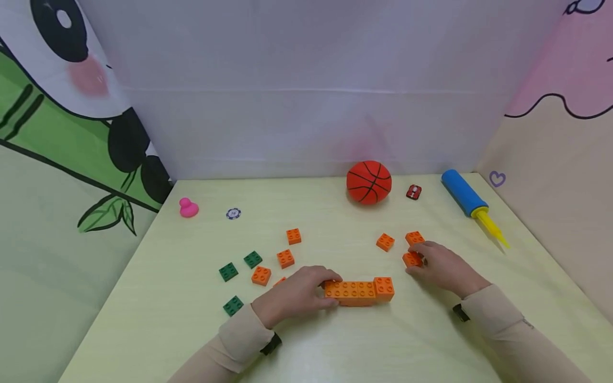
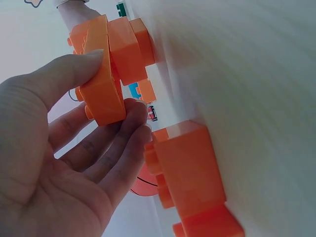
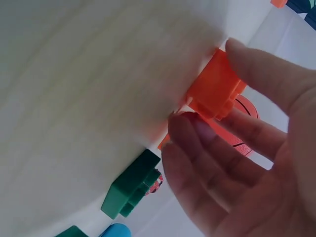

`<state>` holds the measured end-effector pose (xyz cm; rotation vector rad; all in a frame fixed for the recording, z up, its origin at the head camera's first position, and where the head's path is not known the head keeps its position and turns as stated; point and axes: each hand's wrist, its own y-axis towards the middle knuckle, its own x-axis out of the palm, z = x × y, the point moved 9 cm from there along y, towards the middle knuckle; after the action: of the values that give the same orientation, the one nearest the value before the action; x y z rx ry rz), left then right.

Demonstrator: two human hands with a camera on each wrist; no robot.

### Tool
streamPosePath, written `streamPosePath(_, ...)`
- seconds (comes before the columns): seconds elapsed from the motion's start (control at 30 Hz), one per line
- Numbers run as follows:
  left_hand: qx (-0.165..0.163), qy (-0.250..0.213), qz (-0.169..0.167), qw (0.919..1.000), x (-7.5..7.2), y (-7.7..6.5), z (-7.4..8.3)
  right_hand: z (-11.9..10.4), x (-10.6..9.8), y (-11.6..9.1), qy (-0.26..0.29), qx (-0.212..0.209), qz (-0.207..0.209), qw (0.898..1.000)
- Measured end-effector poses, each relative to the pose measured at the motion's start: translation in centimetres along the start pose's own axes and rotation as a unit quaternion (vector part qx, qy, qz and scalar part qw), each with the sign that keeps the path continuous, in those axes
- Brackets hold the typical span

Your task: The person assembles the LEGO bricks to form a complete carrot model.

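Note:
At the front of the table, my left hand (image 1: 299, 295) holds the left end of a row of joined orange toy building bricks (image 1: 351, 292). The left wrist view shows the thumb on one side of this built piece (image 2: 102, 91) and fingertips at the other. Farther right, my right hand (image 1: 445, 266) pinches a single orange brick (image 1: 411, 259) between thumb and fingers, low at the table top. Just behind it sits another orange brick (image 1: 414, 237), with one more loose orange brick (image 1: 385, 242) to its left. In the right wrist view, a green brick (image 3: 131, 185) lies beyond the fingertips.
Left of centre lie several loose orange bricks (image 1: 285, 259) and green bricks (image 1: 228, 272). Toward the back are a pink toy (image 1: 188, 208), a poker chip (image 1: 233, 213), a small basketball (image 1: 369, 182), a little red toy car (image 1: 414, 192) and a blue and yellow pump (image 1: 464, 192).

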<state>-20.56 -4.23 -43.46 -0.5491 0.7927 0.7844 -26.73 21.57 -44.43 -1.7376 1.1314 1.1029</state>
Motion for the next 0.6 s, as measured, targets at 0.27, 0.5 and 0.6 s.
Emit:
streamPosePath(0.27, -0.001, 0.001, -0.001, 1.0, 0.1, 0.0, 0.0, 0.1, -0.6, -0.4, 0.048, -0.008, 0.03, 0.998)
streamPosePath(0.5, 0.006, 0.004, 0.003, 1.0, 0.1, 0.0, 0.0, -1.9, -2.2, -1.6, 0.103, -0.065, 0.113, 0.986)
streamPosePath(0.6, 0.01, 0.007, 0.004, 0.9999, 0.1, 0.1, 0.0, -3.5, -2.8, -2.4, 0.123, -0.091, 0.148, 0.977)
